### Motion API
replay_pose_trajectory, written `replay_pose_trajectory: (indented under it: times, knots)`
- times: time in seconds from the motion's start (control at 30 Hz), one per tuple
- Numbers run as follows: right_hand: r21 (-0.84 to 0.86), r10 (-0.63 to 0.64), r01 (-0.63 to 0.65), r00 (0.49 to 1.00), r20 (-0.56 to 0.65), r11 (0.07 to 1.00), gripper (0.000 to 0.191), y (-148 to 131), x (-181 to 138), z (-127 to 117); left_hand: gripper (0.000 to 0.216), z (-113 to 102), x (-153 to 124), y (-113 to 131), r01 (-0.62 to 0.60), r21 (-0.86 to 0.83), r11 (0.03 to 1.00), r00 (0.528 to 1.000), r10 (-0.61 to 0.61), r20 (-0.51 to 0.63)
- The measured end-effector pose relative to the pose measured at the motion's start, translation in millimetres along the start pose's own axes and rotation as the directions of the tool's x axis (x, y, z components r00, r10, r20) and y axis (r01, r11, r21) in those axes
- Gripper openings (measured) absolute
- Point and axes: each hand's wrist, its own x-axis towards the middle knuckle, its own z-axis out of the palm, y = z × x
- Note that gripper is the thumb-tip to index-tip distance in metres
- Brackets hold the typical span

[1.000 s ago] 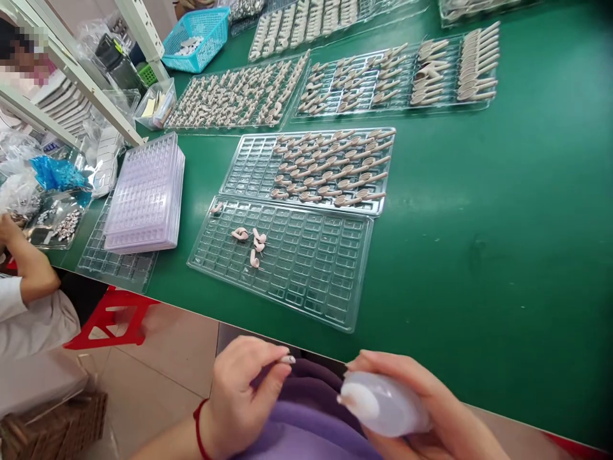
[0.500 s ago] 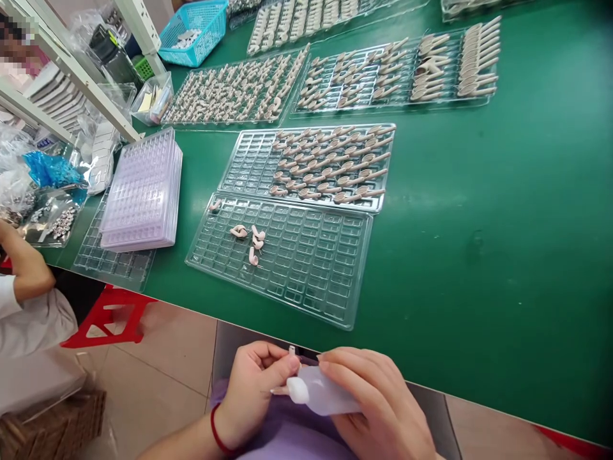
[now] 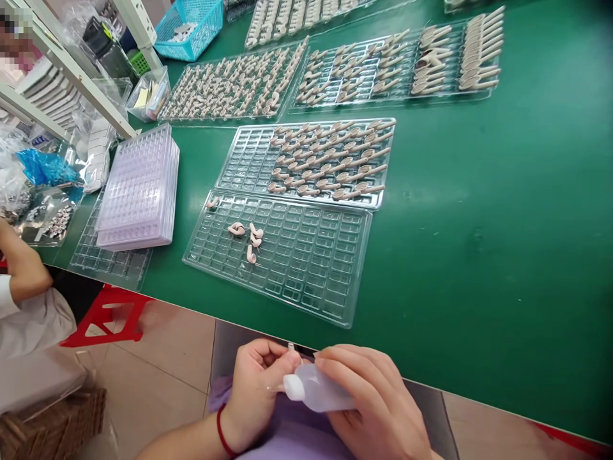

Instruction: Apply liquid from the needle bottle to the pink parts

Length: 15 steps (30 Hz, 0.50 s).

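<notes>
My right hand (image 3: 383, 396) is wrapped round a translucent squeeze bottle (image 3: 325, 388) with a white cap and a thin nozzle. The bottle lies tilted over my lap, its nozzle pointing left across my left hand (image 3: 261, 377). Between thumb and forefinger, that hand pinches a small pale part (image 3: 291, 347); only its tip shows above the fingers, and the rest is hidden. Beyond my hands, a clear compartment tray (image 3: 316, 255) on the table holds several loose pale pink earbud-shaped pieces (image 3: 251, 254). Behind it stands another tray (image 3: 249, 156) with rows of beige stemmed pieces (image 3: 330, 156).
More loaded trays (image 3: 230, 83) line the back of the green table (image 3: 479, 255). A stack of empty trays (image 3: 136, 185) stands left, near a blue basket (image 3: 189, 29) and a metal post (image 3: 90, 83). Another person's arm (image 3: 23, 265) and a red stool (image 3: 112, 313) are at the left edge.
The view has shifted slightly. My hands and the bottle keep nearly the same pose, with the bottle a touch further left in view. Nothing has been let go or picked up.
</notes>
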Motion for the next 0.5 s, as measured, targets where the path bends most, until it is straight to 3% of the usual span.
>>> replay_pose_trajectory:
  times: [0.5]
  knots:
    - [-0.014,0.043,-0.043,0.999,-0.003,0.999,0.03,-2.5,1.9,0.4,0.04,0.4,2.5,1.8,-0.007,0.013,1.0,1.0,0.008,-0.013]
